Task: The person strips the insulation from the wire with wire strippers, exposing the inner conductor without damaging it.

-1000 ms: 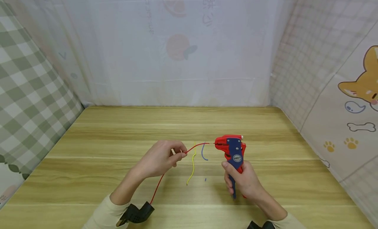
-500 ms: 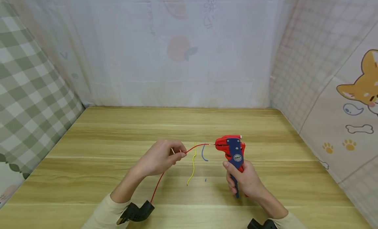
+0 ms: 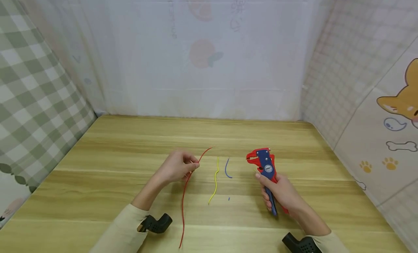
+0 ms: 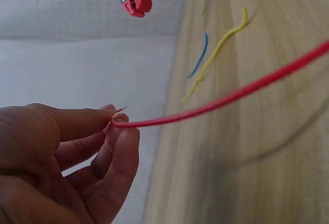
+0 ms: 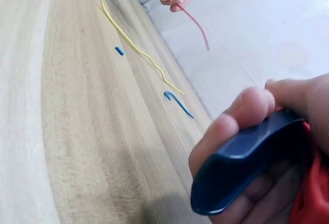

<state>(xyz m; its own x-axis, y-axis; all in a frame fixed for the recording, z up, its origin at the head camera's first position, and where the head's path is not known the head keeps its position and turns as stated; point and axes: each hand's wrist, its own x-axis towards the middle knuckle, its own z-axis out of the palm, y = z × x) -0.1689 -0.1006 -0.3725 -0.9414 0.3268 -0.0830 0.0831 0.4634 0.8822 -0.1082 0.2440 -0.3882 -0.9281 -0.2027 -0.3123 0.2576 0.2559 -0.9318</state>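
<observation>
My left hand (image 3: 174, 169) pinches a red wire (image 3: 183, 209) between thumb and fingertips. Its long part hangs down toward the front of the table, and the short far end sticks out past the fingers. In the left wrist view that short end of the red wire (image 4: 205, 107) shows a thin bare tip. My right hand (image 3: 283, 192) grips a red and blue wire stripper (image 3: 267, 159) by its handles, nose pointing left. The stripper's jaws stand apart from the red wire. Fingers hide part of the handles.
Between the hands a yellow wire (image 3: 215, 180) and a shorter curved blue wire (image 3: 226, 169) lie on the wooden table (image 3: 130, 144). A tiny blue piece (image 3: 229, 199) lies nearer the front. Fabric walls enclose the back and sides.
The red wire's end, earlier at the stripper's nose, is now apart from it. My left hand has moved left with the wire; the right hand and stripper have shifted slightly right.
</observation>
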